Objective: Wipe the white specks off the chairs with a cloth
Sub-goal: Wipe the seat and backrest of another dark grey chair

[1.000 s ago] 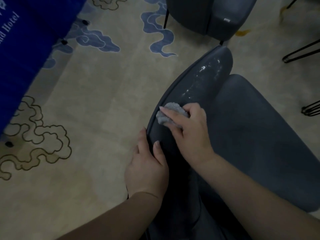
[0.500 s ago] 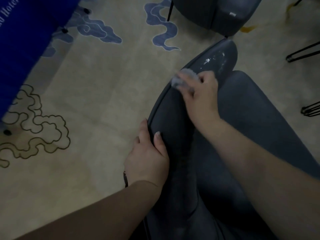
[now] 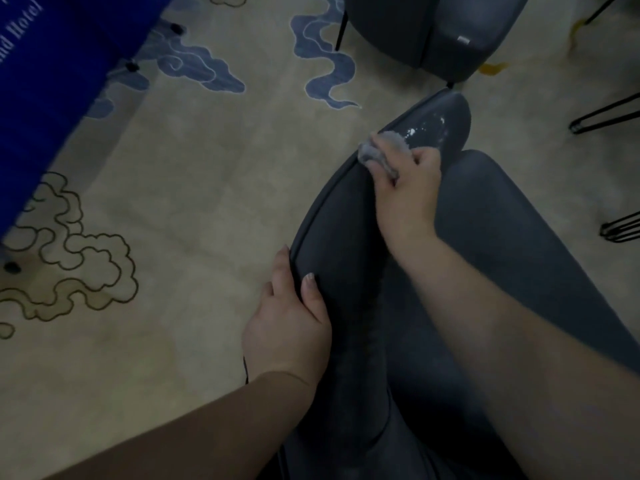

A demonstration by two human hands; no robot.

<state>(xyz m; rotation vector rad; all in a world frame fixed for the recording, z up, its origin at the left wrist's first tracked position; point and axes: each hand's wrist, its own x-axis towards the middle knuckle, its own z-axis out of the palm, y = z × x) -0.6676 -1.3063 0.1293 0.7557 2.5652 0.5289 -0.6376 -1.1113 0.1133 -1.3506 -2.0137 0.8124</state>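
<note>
A dark grey upholstered chair (image 3: 519, 244) fills the lower right, its curved backrest top running up to a far end. White specks (image 3: 424, 128) cluster on that far end of the backrest. My right hand (image 3: 405, 195) grips a bunched grey cloth (image 3: 379, 148) and presses it on the backrest just before the specks. My left hand (image 3: 289, 323) holds the backrest's near edge, thumb on top and fingers over the outer side.
A second dark grey chair (image 3: 433, 32) stands at the top. Black wire legs (image 3: 609, 116) show at the right edge. A blue cloth-covered table (image 3: 52, 81) fills the upper left. Patterned beige carpet (image 3: 190, 202) lies to the left.
My right hand has slid the cloth up the backrest from its middle toward the speckled far end. The specks lower on the backrest are gone. My left hand stays in place.
</note>
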